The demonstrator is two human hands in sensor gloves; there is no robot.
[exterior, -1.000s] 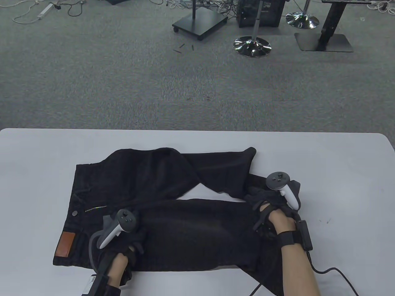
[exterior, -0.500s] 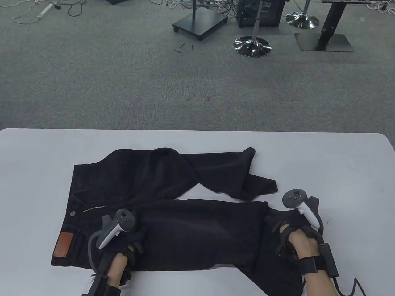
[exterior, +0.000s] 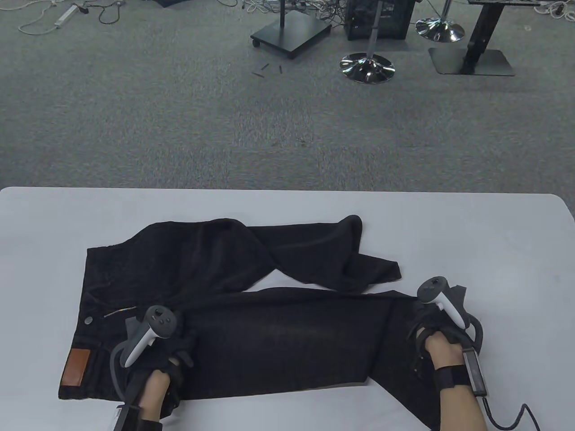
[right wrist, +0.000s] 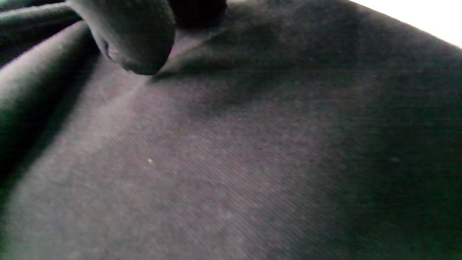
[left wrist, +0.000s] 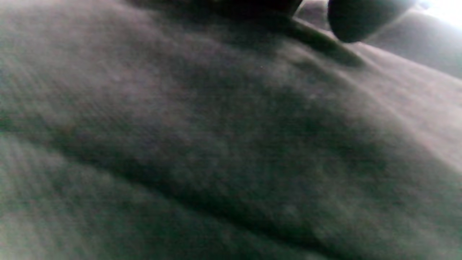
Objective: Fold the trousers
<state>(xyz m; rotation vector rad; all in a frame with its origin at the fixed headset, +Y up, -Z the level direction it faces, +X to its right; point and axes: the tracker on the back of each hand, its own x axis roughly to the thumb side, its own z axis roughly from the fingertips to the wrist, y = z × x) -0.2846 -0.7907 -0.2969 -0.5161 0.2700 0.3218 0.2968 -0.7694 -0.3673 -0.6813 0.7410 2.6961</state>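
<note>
Black trousers (exterior: 278, 332) lie on the white table (exterior: 494, 233), waistband at the left with a brown patch (exterior: 75, 368). The near leg runs to the right; the far leg (exterior: 314, 256) is doubled back and crumpled. My left hand (exterior: 177, 354) grips the cloth at the hip, beside the zip. My right hand (exterior: 424, 325) grips the near leg's lower part at the right. The left wrist view shows a fingertip (left wrist: 361, 18) on dark cloth (left wrist: 216, 144). The right wrist view shows a fingertip (right wrist: 133, 36) on bunched cloth (right wrist: 252, 162).
The near leg's end runs off the table's front edge at the bottom right, next to my glove cable (exterior: 512, 415). Bare table surface lies left, right and behind the trousers. Carpet with stand bases (exterior: 367, 67) lies past the far edge.
My right hand has slid right and nearer along the near leg. My left hand has moved left, dragging the waistband and the whole garment left. The near leg now lies straighter.
</note>
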